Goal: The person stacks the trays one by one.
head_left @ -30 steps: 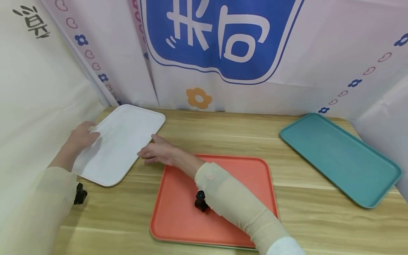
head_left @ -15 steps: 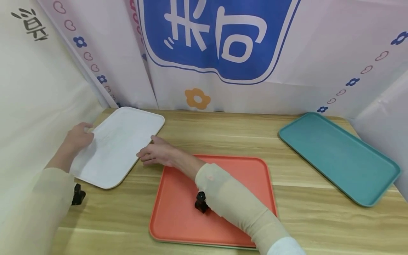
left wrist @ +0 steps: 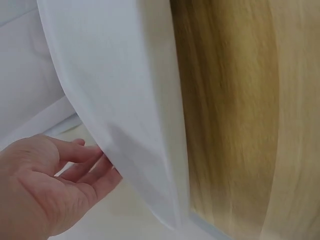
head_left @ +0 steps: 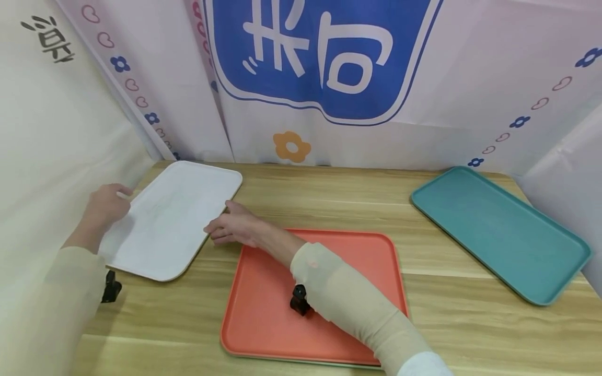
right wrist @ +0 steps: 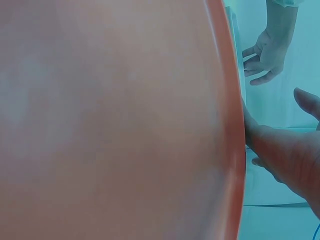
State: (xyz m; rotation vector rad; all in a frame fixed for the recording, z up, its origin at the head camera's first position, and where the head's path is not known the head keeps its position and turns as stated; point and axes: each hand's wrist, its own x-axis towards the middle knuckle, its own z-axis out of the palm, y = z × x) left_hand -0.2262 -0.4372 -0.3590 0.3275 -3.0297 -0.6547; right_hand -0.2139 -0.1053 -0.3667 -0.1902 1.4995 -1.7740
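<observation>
A white rectangular tray (head_left: pixel 171 216) lies at the left of the wooden table. My left hand (head_left: pixel 109 204) is at its left edge; in the left wrist view, the fingertips of that left hand (left wrist: pixel 60 185) touch the rim, fingers loosely bent. On the opposite side, my right hand (head_left: pixel 235 227) rests its fingers against the tray's right edge, thumb spread apart. The right wrist view shows both the right hand (right wrist: pixel 285 150) and the left hand (right wrist: pixel 270 55) with spread fingers. Under my right forearm lies a red tray (head_left: pixel 268 313).
A teal tray (head_left: pixel 503 235) lies at the right of the wooden table (head_left: pixel 301 196). Beneath the red tray a thin pale green edge shows. White printed cloth (head_left: pixel 414 141) hangs behind the table and along both sides.
My left hand has moved left, from over the white tray to its left edge. The white tray has shifted slightly toward me. My right hand has stayed nearly in place.
</observation>
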